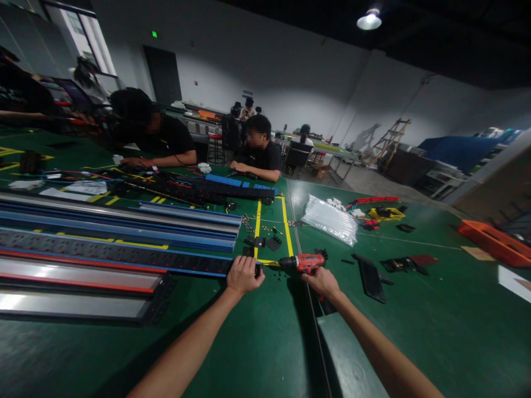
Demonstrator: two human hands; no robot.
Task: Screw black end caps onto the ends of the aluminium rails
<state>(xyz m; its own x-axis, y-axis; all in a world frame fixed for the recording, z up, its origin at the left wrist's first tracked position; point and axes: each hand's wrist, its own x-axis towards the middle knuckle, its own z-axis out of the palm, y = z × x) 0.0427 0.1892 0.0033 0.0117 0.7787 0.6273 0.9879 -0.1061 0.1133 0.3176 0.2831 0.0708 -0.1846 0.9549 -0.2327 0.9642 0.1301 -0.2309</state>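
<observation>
A long black power strip (136, 255) with blue edges lies on the green table, running in from the left. My left hand (244, 275) is closed over its right end, fingers on top, so that end is mostly hidden. In my right hand (322, 282) is a red cordless drill (306, 261), gripped by its handle. The drill lies level, its black chuck pointing left toward the strip's end, with a gap between bit and chuck hard to judge. Several small dark screws (280, 275) lie below the chuck. Black end pieces (274, 242) lie just beyond my left hand.
Blue metal profiles (199, 235) and silver panels with a red edge (83, 276) lie at left. A clear plastic-wrapped bundle (331, 219), a black flat part (371, 279) and an orange bin (493, 242) are at right. Two people sit across the table.
</observation>
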